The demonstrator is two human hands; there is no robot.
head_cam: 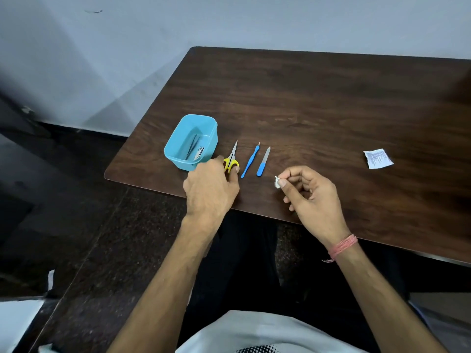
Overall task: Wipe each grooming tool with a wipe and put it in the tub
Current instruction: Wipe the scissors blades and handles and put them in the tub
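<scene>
A: Which step is this?

B: The scissors (231, 161), I'd judge. The left hand (210, 191) has its fingertips on the yellow handles, closing on them but not clearly lifting yet. The tub (178, 156) sits just beyond that hand, with tweezers (191, 146) and nail clippers (199, 152) already inside.

A: And the wipe (277, 182)?

B: Pinched small between thumb and forefinger of the right hand (309, 197), well to the right of the scissors. The cuticle pusher (250, 161) and nail file (263, 161) lie between the two hands.

A: Next?

B: Probably lift the scissors, bring the hands together and wipe the blades carefully.
</scene>
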